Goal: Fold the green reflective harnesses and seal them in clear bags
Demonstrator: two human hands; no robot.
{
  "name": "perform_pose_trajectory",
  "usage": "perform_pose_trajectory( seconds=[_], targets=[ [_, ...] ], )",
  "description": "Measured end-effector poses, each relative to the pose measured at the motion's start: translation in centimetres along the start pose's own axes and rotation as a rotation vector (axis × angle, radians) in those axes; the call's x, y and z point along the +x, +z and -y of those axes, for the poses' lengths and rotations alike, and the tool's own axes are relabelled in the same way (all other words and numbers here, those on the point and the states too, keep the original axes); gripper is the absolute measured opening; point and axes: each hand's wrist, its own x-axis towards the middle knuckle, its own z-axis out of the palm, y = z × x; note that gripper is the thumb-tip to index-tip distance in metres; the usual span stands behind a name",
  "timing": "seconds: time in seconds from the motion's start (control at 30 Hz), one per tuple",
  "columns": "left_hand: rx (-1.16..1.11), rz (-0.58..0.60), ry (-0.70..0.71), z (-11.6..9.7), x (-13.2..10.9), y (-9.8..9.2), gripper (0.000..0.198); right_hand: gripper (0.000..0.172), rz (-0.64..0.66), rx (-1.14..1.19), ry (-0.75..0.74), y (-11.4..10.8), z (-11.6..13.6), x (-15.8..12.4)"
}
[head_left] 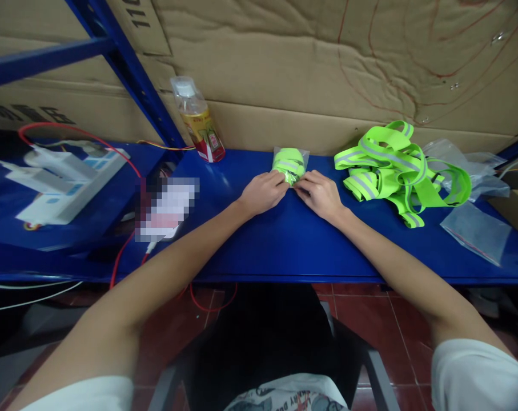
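Observation:
A clear plastic bag (pixel 305 153) with a folded neon-yellow reflective strap (pixel 289 160) inside lies on the blue table, its near edge toward me. My left hand (pixel 265 191) pinches that near edge from the left, fingers closed. From the other side my right hand (pixel 318 193) grips the same edge, thumb and fingers pressed together. The fingertips of both hands almost meet there. To the right sits a loose heap of neon-yellow reflective straps (pixel 382 162) with grey stripes.
Clear plastic bags (pixel 477 231) lie right of the strap heap. A bottle with a red and yellow label (pixel 203 131) stands at the back left. Left are a blurred-out phone (pixel 168 208) on a red cable and a white power strip (pixel 74 188). Cardboard (pixel 259 68) lines the back.

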Motion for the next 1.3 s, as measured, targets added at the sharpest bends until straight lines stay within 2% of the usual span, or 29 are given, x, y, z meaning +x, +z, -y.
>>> perform_pose_trajectory(
  seconds=[0.23,0.47,0.7,0.83,0.93,1.13,1.3],
  targets=[
    [0.056,0.000,-0.009,-0.4,0.1,-0.1,0.040,0.032,0.019,-0.006,-0.058,0.1,0.1,0.1],
    [0.108,-0.024,0.073,-0.3,0.4,0.1,0.039,0.030,0.031,0.017,-0.007,-0.1,0.3,0.2],
    [0.040,-0.022,-0.025,0.8,-0.1,-0.3,0.027,0.026,0.040,0.008,0.000,-0.6,0.0,0.3],
    [0.037,-0.010,0.024,1.6,-0.4,0.0,0.034,0.023,0.035,-0.026,0.009,-0.4,0.4,0.3],
    [0.011,-0.012,0.033,1.4,-0.3,0.3,0.034,0.022,0.027,-0.026,0.003,-0.1,0.6,0.3],
    [-0.054,-0.043,-0.057,0.9,-0.4,-0.1,0.025,0.027,0.061,-0.032,-0.023,-0.3,0.6,0.5],
    [-0.070,0.011,-0.047,1.4,-0.8,-0.4,0.026,0.024,0.094,-0.037,0.002,-0.4,0.9,0.6]
  ],
)
